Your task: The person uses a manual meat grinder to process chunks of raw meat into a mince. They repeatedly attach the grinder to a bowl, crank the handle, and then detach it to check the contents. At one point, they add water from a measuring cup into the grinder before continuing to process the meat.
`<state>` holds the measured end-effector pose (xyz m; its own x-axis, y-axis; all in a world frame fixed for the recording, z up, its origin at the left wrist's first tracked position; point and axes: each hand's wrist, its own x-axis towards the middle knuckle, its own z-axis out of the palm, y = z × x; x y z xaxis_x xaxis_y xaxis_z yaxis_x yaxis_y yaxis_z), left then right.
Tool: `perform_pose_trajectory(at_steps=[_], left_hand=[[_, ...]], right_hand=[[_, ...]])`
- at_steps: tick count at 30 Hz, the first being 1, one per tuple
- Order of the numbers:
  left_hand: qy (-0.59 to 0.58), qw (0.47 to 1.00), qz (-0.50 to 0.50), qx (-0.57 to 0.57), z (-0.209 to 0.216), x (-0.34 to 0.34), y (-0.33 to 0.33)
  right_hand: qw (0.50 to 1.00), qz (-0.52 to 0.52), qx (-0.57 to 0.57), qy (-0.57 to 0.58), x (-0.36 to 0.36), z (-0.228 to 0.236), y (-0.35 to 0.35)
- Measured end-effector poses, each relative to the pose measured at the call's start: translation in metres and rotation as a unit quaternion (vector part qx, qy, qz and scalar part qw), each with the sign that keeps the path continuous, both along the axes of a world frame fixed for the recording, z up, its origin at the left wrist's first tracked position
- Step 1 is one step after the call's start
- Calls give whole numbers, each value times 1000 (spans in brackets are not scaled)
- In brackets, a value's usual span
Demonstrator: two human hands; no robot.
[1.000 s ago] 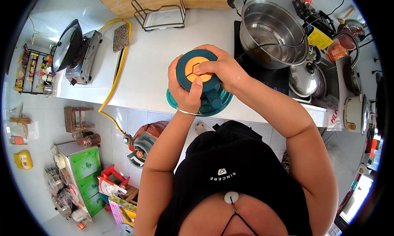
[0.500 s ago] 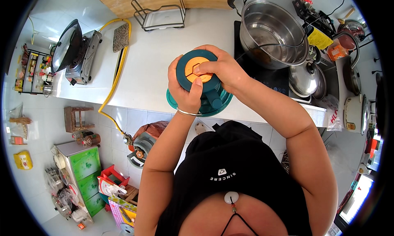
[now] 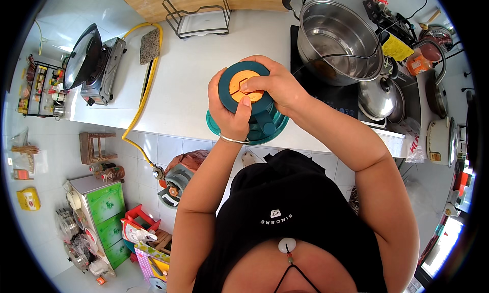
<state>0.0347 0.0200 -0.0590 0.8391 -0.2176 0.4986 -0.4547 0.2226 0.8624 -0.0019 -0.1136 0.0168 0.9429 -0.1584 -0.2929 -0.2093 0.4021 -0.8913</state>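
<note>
Both hands (image 3: 254, 97) cover much of the teal container (image 3: 265, 121), hiding its sides and contents.

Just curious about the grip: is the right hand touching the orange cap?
Touching. In the head view, the right hand's fingertips rest on the orange cap.

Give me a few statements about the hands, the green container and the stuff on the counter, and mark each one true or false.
1. Both hands hold the dark green container. True.
2. The right hand has a finger on the orange cap. True.
3. The big steel pot has its lid on. False: it is open; a lid lies beside it.
4. The left hand rests on the wok. False: it wraps the container's side.
5. A yellow hose runs along the white counter. True.
</note>
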Motion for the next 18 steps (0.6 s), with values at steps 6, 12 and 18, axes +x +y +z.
perform_pose_trajectory(at_steps=[6,12,18], left_hand=[[-3,1000,-2,3,-2,2,0],[-3,1000,0,-2,-1,0,0],[-8,1000,2,1,-2,1,0]], right_hand=[[1000,1,-1,-4,0,-2,-1],[1000,-5,0,-3,0,-1,0],[1000,-1,3,-5,0,-1,0]])
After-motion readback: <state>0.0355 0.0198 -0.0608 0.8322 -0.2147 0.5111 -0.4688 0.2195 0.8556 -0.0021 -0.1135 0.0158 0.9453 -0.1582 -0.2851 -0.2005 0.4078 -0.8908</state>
